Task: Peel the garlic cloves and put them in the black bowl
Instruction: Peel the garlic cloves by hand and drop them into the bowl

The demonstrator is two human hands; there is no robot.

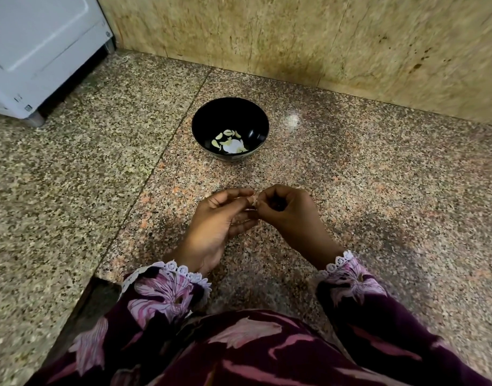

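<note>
Left hand (217,218) and right hand (286,210) both pinching a garlic clove (254,201) at frame centre, black bowl (208,121) above holding peeled cloves (228,139)

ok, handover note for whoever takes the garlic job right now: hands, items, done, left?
Left hand: pinching a garlic clove at the fingertips, above the counter.
Right hand: fingers curled, pinching the same clove from the other side; looks mid-peel.
Bowl: on the counter beyond the hands, holding several cloves plus a white scrap, possibly skin.
Done: several cloves in the bowl.
Left: finish peeling the held clove and drop it in. No other unpeeled cloves are in view.
</note>
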